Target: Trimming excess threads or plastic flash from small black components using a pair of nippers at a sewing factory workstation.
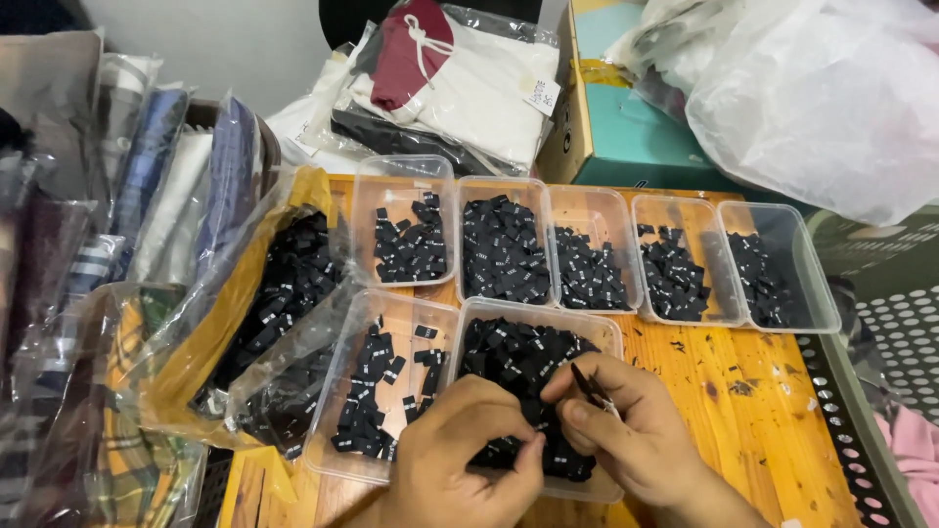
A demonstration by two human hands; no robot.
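Observation:
Both my hands work over a clear plastic tub [597, 330] heaped with small black fabric labels [518, 354] at the near edge of an orange wooden table [743, 411]. My left hand [460, 460] pinches a black label between thumb and forefinger. My right hand [626, 430] grips small black snips, their tips pointing up and left toward that label. To the left sits another clear tub [364, 460] holding fewer black labels.
Several clear tubs of black labels [504, 249] line the table's far side. A plastic bag of labels [284, 284] lies left, beside bagged folded garments [147, 176]. Behind are packed clothes [460, 78], a teal box [626, 127] and a white bag [822, 98]. A perforated basket [900, 332] stands right.

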